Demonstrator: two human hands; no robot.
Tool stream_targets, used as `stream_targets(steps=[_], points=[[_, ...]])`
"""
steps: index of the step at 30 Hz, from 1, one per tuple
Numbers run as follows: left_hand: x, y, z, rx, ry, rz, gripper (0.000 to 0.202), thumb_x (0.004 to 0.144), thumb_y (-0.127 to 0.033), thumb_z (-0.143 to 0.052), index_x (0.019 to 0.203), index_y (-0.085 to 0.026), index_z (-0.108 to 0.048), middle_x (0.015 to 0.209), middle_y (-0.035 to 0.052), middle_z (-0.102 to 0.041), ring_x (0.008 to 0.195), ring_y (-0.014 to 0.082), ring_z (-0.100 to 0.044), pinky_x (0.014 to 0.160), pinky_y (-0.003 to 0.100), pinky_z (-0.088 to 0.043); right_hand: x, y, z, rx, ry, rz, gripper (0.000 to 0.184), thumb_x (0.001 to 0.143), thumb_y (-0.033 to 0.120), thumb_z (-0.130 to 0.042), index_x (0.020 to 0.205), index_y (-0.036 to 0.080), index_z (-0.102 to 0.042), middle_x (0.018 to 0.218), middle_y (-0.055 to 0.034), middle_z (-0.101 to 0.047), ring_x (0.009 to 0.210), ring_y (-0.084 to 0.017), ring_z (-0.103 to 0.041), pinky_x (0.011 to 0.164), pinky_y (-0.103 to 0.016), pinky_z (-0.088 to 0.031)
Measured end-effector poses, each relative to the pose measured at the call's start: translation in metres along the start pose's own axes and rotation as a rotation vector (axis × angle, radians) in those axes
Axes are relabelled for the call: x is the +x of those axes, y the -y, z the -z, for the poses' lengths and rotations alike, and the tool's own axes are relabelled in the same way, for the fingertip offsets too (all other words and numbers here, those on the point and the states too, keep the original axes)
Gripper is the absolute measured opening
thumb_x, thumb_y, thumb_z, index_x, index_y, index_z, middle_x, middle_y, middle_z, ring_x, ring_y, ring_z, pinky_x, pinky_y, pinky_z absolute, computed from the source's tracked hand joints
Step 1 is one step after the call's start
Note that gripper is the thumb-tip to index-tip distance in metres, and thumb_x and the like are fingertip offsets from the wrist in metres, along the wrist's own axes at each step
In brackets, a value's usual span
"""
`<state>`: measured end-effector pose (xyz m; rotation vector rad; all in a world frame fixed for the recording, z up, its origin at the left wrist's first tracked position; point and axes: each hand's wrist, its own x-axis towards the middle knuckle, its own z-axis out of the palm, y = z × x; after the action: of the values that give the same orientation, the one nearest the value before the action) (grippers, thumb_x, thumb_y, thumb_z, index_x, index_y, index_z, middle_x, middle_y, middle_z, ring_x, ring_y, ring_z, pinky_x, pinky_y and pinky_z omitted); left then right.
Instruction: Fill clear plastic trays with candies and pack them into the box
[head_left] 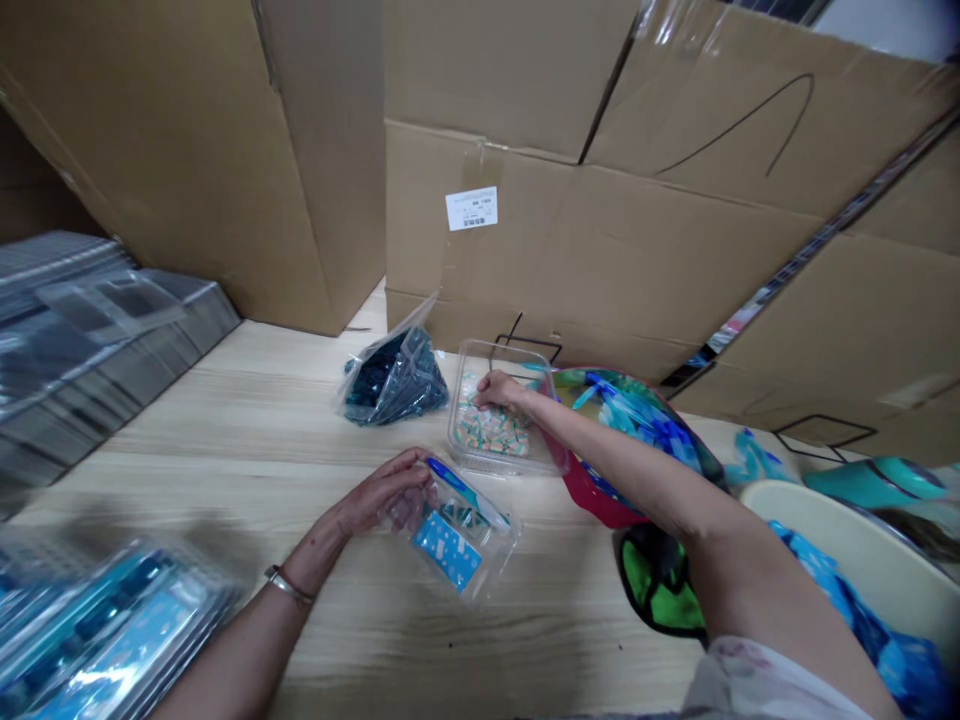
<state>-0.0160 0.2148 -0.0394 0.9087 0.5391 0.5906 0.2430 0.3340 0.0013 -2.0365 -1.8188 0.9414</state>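
Observation:
My left hand (pixel 382 495) rests on the wooden table (pixel 247 420), fingers curled around the near end of a clear plastic blister pack (pixel 461 530) that holds a blue-and-white toothbrush and a blue card. My right hand (pixel 499 390) reaches forward into a clear plastic tray (pixel 495 410) filled with several small pastel-coloured pieces. Its fingers are pinched down among the pieces; what they grip is too small to see.
A clear bag of dark blue items (pixel 394 378) lies left of the tray. A red bowl of blue toothbrushes (pixel 622 430) sits to the right. Stacked blister packs (pixel 97 630) lie near left, grey tray stacks (pixel 90 340) far left. Cardboard boxes (pixel 585 200) wall the back.

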Motion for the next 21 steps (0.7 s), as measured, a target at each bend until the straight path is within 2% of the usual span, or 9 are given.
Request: stream_targets(steps=[3,5,8,11,14,21], points=[[0.0001,0.0002,0.0001,-0.011,-0.001,0.001,0.017,0.083,-0.027,-0.061,0.096,-0.018,-0.054,0.077,0.0009,-0.064,0.064,0.0129,-0.063,0.058,0.022,-0.045,0.0008,-0.0013,-0.0009,-0.120,-0.031,0.000,0.024,0.064,0.025,-0.076,0.054,0.013,-0.057,0.045,-0.0016,-0.056,0.047,-0.012,-0.055,0.046,-0.020,-0.038],[0.0002,0.0001,0.0001,-0.019,-0.003,0.004,0.018,0.083,-0.027,-0.061,0.098,-0.019,-0.054,0.077,0.0008,-0.063,0.064,0.0128,-0.063,0.058,0.022,-0.045,0.0027,-0.0014,-0.0023,-0.194,-0.065,0.008,0.019,0.064,0.021,-0.074,0.055,0.013,-0.059,0.048,-0.0023,-0.058,0.050,-0.013,-0.056,0.049,-0.021,-0.039],[0.0001,-0.0003,-0.0002,-0.017,-0.004,0.012,0.019,0.083,-0.027,-0.061,0.099,-0.019,-0.054,0.078,0.0010,-0.064,0.063,0.0118,-0.063,0.057,0.021,-0.044,0.0055,-0.0009,-0.0053,-0.292,-0.133,0.041,0.012,0.062,0.017,-0.074,0.066,0.014,-0.063,0.065,-0.0051,-0.065,0.065,-0.016,-0.060,0.057,-0.022,-0.040],[-0.0003,-0.0007,-0.0007,-0.014,0.003,0.012,0.018,0.083,-0.027,-0.061,0.098,-0.019,-0.055,0.079,0.0010,-0.064,0.063,0.0115,-0.062,0.057,0.021,-0.044,0.0057,-0.0017,-0.0080,-0.365,-0.189,0.095,0.021,0.061,0.016,-0.074,0.080,0.017,-0.065,0.084,-0.0065,-0.067,0.080,-0.018,-0.060,0.063,-0.023,-0.040],[-0.0009,-0.0011,-0.0014,-0.016,0.001,0.006,0.017,0.084,-0.027,-0.060,0.097,-0.018,-0.055,0.080,0.0010,-0.064,0.063,0.0113,-0.062,0.058,0.021,-0.044,0.0040,-0.0036,-0.0092,-0.409,-0.187,0.154,0.024,0.064,0.016,-0.071,0.087,0.019,-0.065,0.087,-0.0042,-0.067,0.081,-0.018,-0.058,0.066,-0.023,-0.040],[-0.0011,-0.0033,-0.0029,0.012,0.002,0.006,0.018,0.083,-0.028,-0.061,0.097,-0.017,-0.054,0.082,0.0016,-0.064,0.065,0.0115,-0.062,0.060,0.022,-0.043,0.0032,-0.0056,-0.0090,-0.450,-0.138,0.259,0.022,0.064,0.014,-0.068,0.085,0.018,-0.066,0.085,-0.0032,-0.065,0.079,-0.016,-0.055,0.067,-0.022,-0.037]])
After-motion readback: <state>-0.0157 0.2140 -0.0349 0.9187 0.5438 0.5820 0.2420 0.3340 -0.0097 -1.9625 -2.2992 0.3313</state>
